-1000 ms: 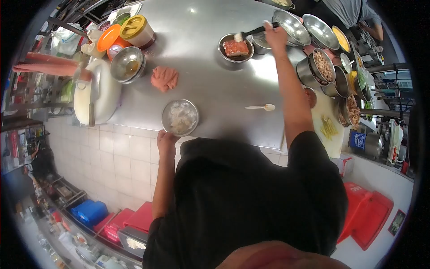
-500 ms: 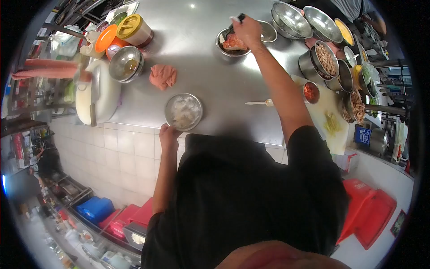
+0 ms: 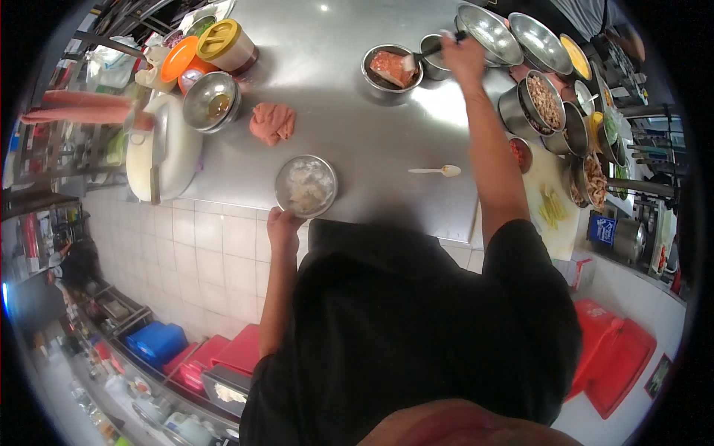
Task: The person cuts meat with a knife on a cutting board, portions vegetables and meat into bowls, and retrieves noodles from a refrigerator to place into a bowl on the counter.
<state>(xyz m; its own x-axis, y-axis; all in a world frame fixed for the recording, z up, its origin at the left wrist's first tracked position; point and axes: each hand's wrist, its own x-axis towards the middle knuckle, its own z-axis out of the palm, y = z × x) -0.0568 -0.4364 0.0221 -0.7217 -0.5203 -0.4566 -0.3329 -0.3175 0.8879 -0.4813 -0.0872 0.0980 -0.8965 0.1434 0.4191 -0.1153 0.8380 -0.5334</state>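
Note:
At the table's near edge, my left hand [image 3: 283, 227] pinches the rim of a metal bowl [image 3: 333, 195] that has white powder in it. My right hand [image 3: 462, 59] reaches to the far side, closed around the black handle of a brush [image 3: 429, 53]. The brush's pale head touches a reddish slab of meat [image 3: 390, 65], which lies in a second metal bowl [image 3: 382, 94]. Just right of that bowl stands a small metal pot [image 3: 436, 71], partly behind the brush and hand. A light-coloured spoon [image 3: 439, 171] rests on the steel table between my arms.
A crumpled pink cloth [image 3: 272, 123] lies left of centre. Stacked bowls [image 3: 210, 104], a yellow-lidded container [image 3: 223, 43] and an orange bowl [image 3: 178, 59] stand at the left. Pots of food [image 3: 544, 104] and a cutting board [image 3: 554, 175] with green strips line the right side.
My right hand has shifted to the right, and the brush's head has gone from the meat's left end to its right end. My left hand stays at the powder bowl's rim.

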